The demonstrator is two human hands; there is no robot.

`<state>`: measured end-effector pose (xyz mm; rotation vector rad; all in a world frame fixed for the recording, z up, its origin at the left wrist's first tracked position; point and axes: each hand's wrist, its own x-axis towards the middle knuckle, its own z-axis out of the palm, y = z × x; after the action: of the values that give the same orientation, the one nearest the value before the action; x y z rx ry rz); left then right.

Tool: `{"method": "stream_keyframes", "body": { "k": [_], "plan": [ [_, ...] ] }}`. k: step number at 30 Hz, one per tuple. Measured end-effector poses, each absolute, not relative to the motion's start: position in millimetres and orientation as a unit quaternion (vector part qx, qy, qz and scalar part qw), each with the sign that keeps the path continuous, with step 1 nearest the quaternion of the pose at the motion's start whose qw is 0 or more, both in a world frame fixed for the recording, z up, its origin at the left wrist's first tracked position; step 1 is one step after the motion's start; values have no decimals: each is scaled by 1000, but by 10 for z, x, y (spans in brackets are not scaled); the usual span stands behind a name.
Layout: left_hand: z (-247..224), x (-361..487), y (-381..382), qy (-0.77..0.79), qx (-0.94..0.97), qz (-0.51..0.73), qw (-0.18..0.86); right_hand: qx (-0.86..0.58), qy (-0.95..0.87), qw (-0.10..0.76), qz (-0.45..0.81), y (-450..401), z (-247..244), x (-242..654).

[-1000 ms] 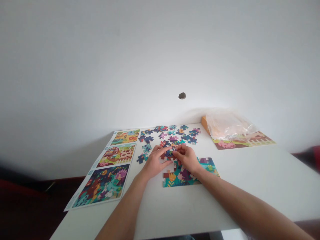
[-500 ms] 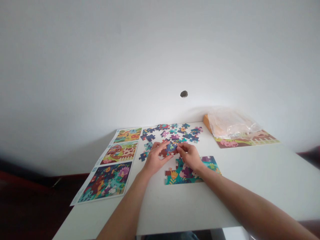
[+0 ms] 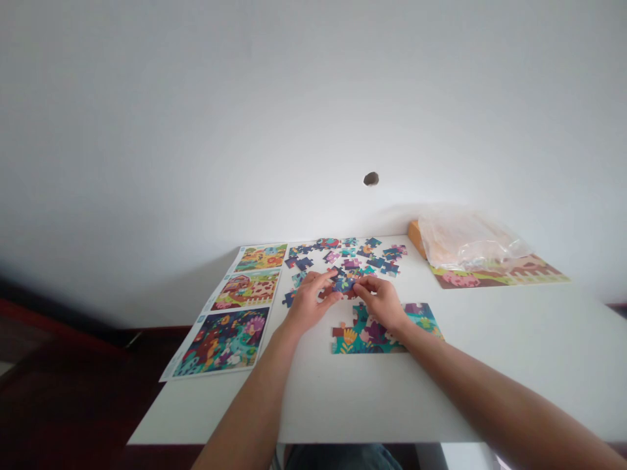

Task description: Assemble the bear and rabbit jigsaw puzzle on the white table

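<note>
A dark blue puzzle piece with leaf shapes is held up between my two hands. My left hand grips its left side, the thumb below and the fingers above. On its right edge, my right hand pinches it between thumb and index finger. Just below the hands lies a joined section of puzzle, teal and purple with a yellow flower, partly covered by my right hand and forearm. Loose puzzle pieces are spread behind the hands; some brown ones are partly hidden under the held piece.
To the left lies a reference sheet with three pictures. At the back right, a clear plastic bag rests over an orange box and a farm-scene puzzle. The white table meets a wall with a hole.
The camera view has shifted, so everything sits a little farther right and higher. Both hands stay on the same blue piece, which seems tilted slightly differently.
</note>
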<state>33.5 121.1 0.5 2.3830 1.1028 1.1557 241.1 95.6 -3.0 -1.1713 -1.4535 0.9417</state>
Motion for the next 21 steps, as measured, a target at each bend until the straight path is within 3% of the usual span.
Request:
{"method": "stream_keyframes", "body": {
  "k": [7, 12, 21],
  "plan": [
    [-65, 271, 1283, 473, 823, 307, 63, -575, -657, 416, 253, 954, -17, 2458],
    [-136, 258, 1291, 505, 826, 241, 63, -657, -633, 344, 222, 980, -9, 2491],
    [-101, 260, 1269, 499, 832, 229, 80, -649, -622, 378, 223, 985, -3, 2500]
  ]
}}
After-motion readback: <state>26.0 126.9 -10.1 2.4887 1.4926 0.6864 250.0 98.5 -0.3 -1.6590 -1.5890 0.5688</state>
